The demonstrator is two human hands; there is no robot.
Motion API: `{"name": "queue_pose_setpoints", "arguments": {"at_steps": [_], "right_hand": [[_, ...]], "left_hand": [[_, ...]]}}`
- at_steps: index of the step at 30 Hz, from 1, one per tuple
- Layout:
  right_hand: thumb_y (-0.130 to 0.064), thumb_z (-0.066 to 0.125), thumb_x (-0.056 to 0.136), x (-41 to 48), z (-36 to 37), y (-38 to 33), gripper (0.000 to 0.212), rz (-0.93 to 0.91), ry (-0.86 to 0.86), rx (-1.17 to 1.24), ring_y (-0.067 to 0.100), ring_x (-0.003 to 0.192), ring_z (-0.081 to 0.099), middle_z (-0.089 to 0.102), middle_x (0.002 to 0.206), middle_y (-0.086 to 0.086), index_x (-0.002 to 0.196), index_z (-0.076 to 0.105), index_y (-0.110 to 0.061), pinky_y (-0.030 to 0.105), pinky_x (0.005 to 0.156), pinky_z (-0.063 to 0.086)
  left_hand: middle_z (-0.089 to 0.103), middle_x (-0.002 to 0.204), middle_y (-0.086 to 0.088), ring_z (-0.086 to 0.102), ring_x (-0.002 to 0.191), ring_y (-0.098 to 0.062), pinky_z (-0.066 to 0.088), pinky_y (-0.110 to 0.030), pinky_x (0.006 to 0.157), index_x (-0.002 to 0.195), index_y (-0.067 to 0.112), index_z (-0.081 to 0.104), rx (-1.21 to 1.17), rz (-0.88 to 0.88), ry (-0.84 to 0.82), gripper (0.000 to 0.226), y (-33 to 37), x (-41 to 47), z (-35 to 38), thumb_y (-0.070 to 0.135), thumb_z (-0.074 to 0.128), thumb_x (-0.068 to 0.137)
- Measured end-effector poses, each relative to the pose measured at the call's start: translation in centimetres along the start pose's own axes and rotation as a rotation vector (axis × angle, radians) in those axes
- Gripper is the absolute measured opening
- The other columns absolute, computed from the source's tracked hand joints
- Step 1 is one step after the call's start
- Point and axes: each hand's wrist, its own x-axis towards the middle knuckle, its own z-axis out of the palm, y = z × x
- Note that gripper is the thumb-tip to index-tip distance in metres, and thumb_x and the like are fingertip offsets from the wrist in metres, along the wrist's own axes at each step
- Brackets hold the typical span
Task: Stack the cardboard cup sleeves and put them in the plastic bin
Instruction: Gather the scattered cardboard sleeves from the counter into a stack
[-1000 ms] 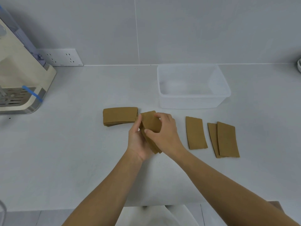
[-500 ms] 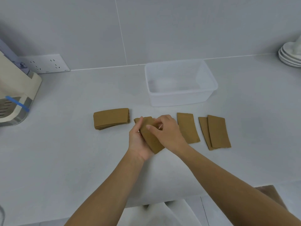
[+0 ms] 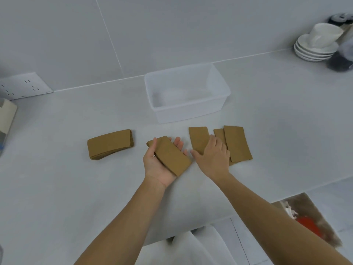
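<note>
My left hand [image 3: 156, 165] lies palm up and holds a small stack of brown cardboard sleeves [image 3: 172, 155]. My right hand [image 3: 214, 155] rests flat, fingers spread, on a single sleeve [image 3: 197, 138] lying on the counter. Two overlapping sleeves [image 3: 236, 144] lie just right of that hand. A thicker stack of sleeves [image 3: 109, 143] sits on the counter to the left. The clear plastic bin [image 3: 225, 88] stands behind the sleeves with nothing in it.
A white socket plate [image 3: 24, 86] is on the wall at left, beside a cream appliance [image 3: 6, 115]. Stacked white saucers with a cup [image 3: 317, 44] stand at the far right. The counter's front edge [image 3: 286, 196] runs below my arms.
My right hand has left the stack in my left hand and moved right onto the single sleeve. The left hand has turned palm up. The view has shifted right.
</note>
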Motion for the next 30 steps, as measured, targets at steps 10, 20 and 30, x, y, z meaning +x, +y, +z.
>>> {"name": "queue_pose_setpoints", "arguments": {"at_steps": [10, 20, 30], "right_hand": [[-0.029, 0.050, 0.086, -0.4, 0.2, 0.6, 0.062, -0.002, 0.008, -0.087, 0.027, 0.128, 0.038, 0.044, 0.138, 0.011, 0.138, 0.026, -0.005, 0.038, 0.104, 0.027], [-0.026, 0.065, 0.073, 0.2, -2.3, -1.6, 0.073, 0.068, -0.024, 0.424, 0.023, 0.120, 0.046, 0.050, 0.128, 0.006, 0.135, 0.032, -0.010, 0.041, 0.108, 0.028], [-0.023, 0.063, 0.078, -2.8, -3.4, -4.6, 0.046, -0.258, -0.174, 0.578, 0.009, 0.101, 0.042, 0.049, 0.111, -0.005, 0.120, 0.046, -0.017, 0.040, 0.103, 0.037]], "left_hand": [[0.070, 0.105, -0.013, 0.067, 0.097, -0.027, 0.052, -0.042, 0.085, 0.109, 0.012, 0.061, 0.007, 0.010, 0.021, 0.042, -0.5, 0.1, -0.1, 0.043, 0.060, 0.081], [0.071, 0.108, -0.014, 0.065, 0.105, -0.026, 0.050, -0.044, 0.092, 0.115, 0.012, 0.062, -0.017, 0.053, 0.036, 0.048, 0.2, -0.2, 0.2, 0.046, 0.061, 0.081], [0.065, 0.121, -0.010, 0.062, 0.110, -0.031, 0.044, -0.044, 0.100, 0.123, 0.011, 0.061, 0.036, 0.019, -0.075, 0.070, 0.8, -0.6, 0.4, 0.058, 0.059, 0.072]]}}
